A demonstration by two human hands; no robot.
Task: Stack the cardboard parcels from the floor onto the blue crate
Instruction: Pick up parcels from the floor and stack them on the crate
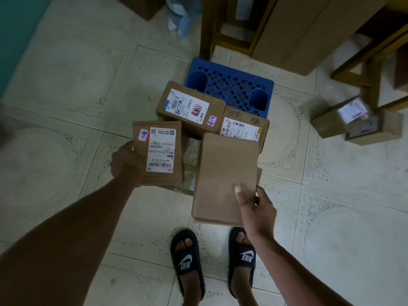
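Observation:
My left hand (124, 163) grips a flat cardboard parcel with a white shipping label (160, 151) by its left edge, held above the floor. My right hand (254, 208) holds a plain brown cardboard parcel (223, 180) at its near right corner, thumb on top. Ahead lies the blue crate (229, 85), its lattice top bare at the back. Two labelled parcels rest at the crate's near edge: a larger one (189, 107) on the left and a smaller one (242, 129) on the right. Whether they sit on the crate or the floor I cannot tell.
Two more cardboard boxes (355, 122) lie on the tiled floor at the right. Wooden furniture legs (207, 29) and a tall cardboard box (309, 29) stand behind the crate. My feet in black slides (187, 261) are below the parcels. A teal wall (13, 36) is at the left.

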